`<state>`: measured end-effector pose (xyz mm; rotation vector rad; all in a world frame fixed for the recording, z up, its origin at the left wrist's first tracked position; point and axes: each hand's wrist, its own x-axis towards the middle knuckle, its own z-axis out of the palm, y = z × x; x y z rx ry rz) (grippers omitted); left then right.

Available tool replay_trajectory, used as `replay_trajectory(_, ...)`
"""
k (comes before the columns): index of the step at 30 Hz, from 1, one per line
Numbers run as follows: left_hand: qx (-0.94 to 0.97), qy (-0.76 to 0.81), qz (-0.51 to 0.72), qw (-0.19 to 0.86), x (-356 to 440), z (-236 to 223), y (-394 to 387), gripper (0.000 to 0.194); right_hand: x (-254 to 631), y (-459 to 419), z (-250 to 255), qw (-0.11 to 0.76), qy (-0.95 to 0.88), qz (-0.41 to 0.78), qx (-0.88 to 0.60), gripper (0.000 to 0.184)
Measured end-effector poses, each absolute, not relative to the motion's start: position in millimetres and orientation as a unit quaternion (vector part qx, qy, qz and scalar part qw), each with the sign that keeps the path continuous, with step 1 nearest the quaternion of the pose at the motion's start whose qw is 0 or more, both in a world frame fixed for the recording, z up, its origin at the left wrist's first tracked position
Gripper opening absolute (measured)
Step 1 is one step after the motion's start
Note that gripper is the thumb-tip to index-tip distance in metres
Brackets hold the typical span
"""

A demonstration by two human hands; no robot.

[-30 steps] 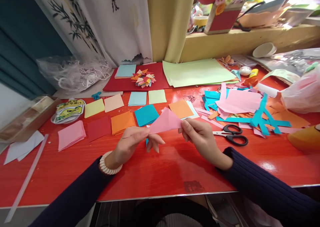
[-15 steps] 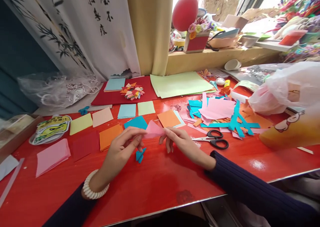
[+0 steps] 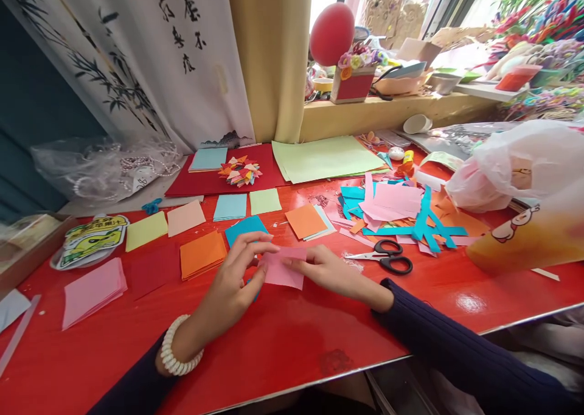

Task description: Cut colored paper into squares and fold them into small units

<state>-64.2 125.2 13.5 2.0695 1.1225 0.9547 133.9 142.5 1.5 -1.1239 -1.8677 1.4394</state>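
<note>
A small pink sheet of paper (image 3: 283, 270) is held between my two hands above the red table (image 3: 274, 354). My left hand (image 3: 235, 275) pinches its left edge between thumb and fingers. On the opposite side, my right hand (image 3: 331, 272) grips the sheet, its thumb lying over the front face. Behind my left fingers, a folded blue paper piece (image 3: 253, 292) is mostly covered. Just beyond the hands are a blue paper stack (image 3: 249, 227) and an orange stack (image 3: 202, 254). Black-handled scissors (image 3: 389, 257) rest to the right of my right hand.
Colored paper squares lie at the left, including a pink stack (image 3: 94, 292). A folded paper ring (image 3: 240, 173) sits at the back. Paper scraps (image 3: 396, 203) are heaped at right beside a plastic bag (image 3: 493, 165). The table's front edge (image 3: 319, 380) runs below my arms.
The pink paper has turned from a thin, tilted shape to a flat square facing me. My right thumb now lies across it. The folded blue piece has become mostly hidden behind my left hand.
</note>
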Motion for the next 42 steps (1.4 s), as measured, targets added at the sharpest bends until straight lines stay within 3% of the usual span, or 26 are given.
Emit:
replay_trajectory(4, 0.767, 0.459, 0.350, 0.281, -64.9, 11.2, 128.3, 0.031, 137.5, 145.3, 4.3, 0.268, -0.640, 0.590, -0.412, 0.033)
replay_trajectory(7, 0.783, 0.439, 0.314, 0.309, -63.7, 6.0, 131.8, 0.034, 143.2, 147.6, 2.3, 0.301, -0.637, 0.559, -0.437, 0.028)
replay_trajectory(11, 0.837, 0.389, 0.263, 0.281, -56.9, -4.7, 131.0, 0.039, 154.3, 142.2, -11.5, 0.327, -0.684, 0.470, -0.452, 0.037)
replay_trajectory(15, 0.909, 0.364, 0.165, 0.121, -51.3, -11.6, 123.6, 0.034, 161.3, 124.9, -24.7, 0.250, -0.765, 0.343, -0.484, 0.044)
replay_trajectory(18, 0.934, 0.338, 0.114, 0.014, -51.2, -11.1, 119.3, 0.030, 163.8, 112.6, -28.5, 0.242, -0.811, 0.197, -0.494, 0.051)
replay_trajectory(22, 0.960, 0.258, 0.104, -0.025, -53.3, -8.4, 119.0, 0.028, 171.1, 100.4, -25.1, 0.235, -0.892, 0.041, -0.385, 0.037)
replay_trajectory(25, 0.965, 0.234, 0.111, -0.035, -54.2, -7.7, 119.4, 0.028, 177.2, 92.4, -20.2, 0.193, -0.937, 0.035, -0.288, 0.026)
replay_trajectory(30, 0.965, 0.225, 0.126, -0.042, -55.7, -8.9, 115.9, 0.036, 176.2, 87.9, -18.9, 0.212, -0.943, -0.023, -0.256, 0.022)
replay_trajectory(33, 0.965, 0.238, 0.111, -0.023, -56.3, -9.3, 113.1, 0.034, 172.6, 90.2, -20.8, 0.223, -0.936, -0.003, -0.271, 0.020)
replay_trajectory(42, 0.963, 0.248, 0.103, 0.008, -56.7, -6.5, 104.4, 0.032, 165.0, 94.9, -17.8, 0.266, -0.853, 0.207, -0.399, 0.011)
